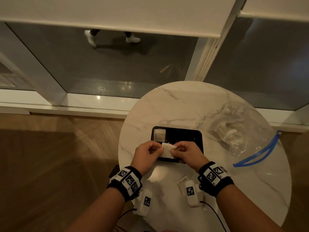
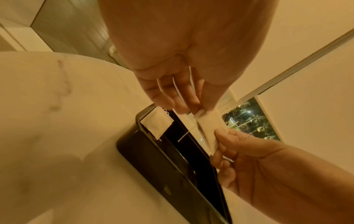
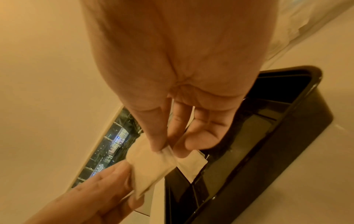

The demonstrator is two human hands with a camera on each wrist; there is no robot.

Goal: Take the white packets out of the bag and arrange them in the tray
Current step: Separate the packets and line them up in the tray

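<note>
A black tray (image 1: 184, 131) sits on the round marble table (image 1: 184, 104). One white packet (image 1: 159, 135) lies in its far left corner. Over the tray's near left part, both hands hold a second white packet (image 1: 167, 150) in the air. My left hand (image 1: 158, 150) pinches its left end and my right hand (image 1: 174, 150) pinches its right end. In the left wrist view the left fingers (image 2: 199, 106) pinch the packet (image 2: 208, 128) above the tray (image 2: 153, 166). The right wrist view shows the right fingers (image 3: 159, 142) pinching it (image 3: 149, 166). A clear bag (image 1: 242, 139) holds more packets.
The bag, with a blue zip strip (image 1: 257, 154), lies right of the tray and reaches the table's right edge. The table's near edge is close under my wrists, with thin cables (image 1: 215, 213) hanging there. Beyond the table is a glass window wall (image 1: 117, 64).
</note>
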